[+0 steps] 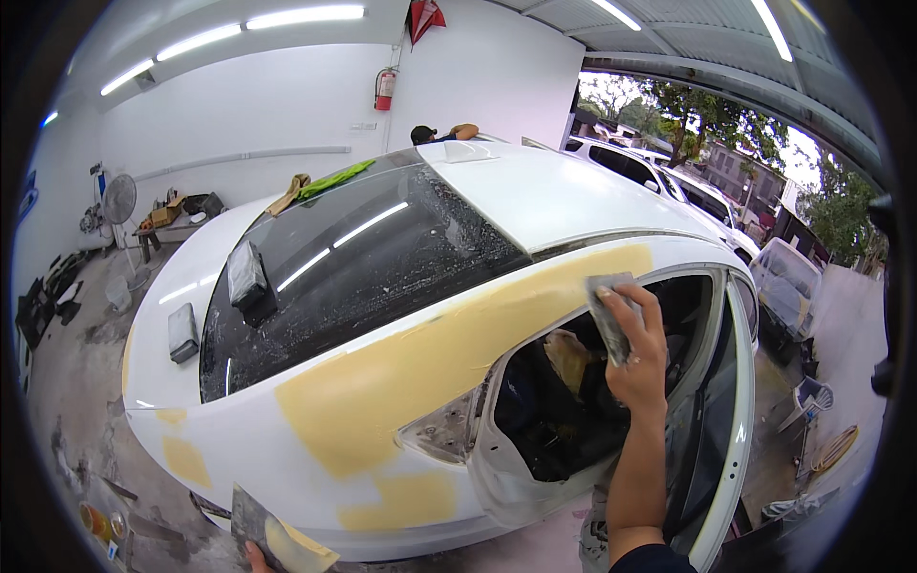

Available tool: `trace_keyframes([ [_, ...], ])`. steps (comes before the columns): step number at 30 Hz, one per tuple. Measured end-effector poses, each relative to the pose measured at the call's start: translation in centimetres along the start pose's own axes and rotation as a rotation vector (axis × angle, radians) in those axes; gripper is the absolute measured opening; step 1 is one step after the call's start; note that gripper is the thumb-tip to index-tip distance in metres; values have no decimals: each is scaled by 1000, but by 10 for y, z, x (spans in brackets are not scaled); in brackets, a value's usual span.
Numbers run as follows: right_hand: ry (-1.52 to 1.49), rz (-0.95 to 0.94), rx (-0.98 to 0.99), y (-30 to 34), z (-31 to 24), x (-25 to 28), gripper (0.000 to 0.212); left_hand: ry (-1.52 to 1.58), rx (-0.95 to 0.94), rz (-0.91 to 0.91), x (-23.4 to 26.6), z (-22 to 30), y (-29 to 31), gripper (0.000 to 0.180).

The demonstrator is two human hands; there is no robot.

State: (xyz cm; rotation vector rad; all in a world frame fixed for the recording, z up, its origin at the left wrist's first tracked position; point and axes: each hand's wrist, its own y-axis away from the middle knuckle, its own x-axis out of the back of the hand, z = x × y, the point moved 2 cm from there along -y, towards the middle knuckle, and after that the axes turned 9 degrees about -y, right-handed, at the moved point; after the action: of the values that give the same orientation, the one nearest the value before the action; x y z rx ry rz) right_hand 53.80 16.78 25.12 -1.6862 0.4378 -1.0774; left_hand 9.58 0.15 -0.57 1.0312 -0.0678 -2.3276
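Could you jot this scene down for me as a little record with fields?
Car: white car, large yellow patch along its side
Left hand: holds a grey board with something yellowish on it
Right hand: grips a flat grey tool by the patch's upper end; contact unclear
Rear window: grey block, green cloth
Background: fan, fire extinguisher, another person beyond the car

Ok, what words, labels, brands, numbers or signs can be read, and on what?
None can be read.
Red fire extinguisher: any label too small.
Blue wall marking: too blurred.
Grey board in left hand, grey spreader in right hand: no lettering visible.
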Motion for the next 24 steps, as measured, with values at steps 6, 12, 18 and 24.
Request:
trace_keyframes([
  [6,249,-390,3,-29,19,-66,58,35,115,-165,-3,-13,-1,53],
  [12,238,-472,4,-27,17,-94,53,56,143,-154,-17,-23,11,56],
  [18,228,-448,-22,-24,11,-100,52,64,123,-226,-19,-23,14,54],
  [24,224,-394,-24,9,15,-93,53,-21,115,-104,-14,-18,15,54],
])
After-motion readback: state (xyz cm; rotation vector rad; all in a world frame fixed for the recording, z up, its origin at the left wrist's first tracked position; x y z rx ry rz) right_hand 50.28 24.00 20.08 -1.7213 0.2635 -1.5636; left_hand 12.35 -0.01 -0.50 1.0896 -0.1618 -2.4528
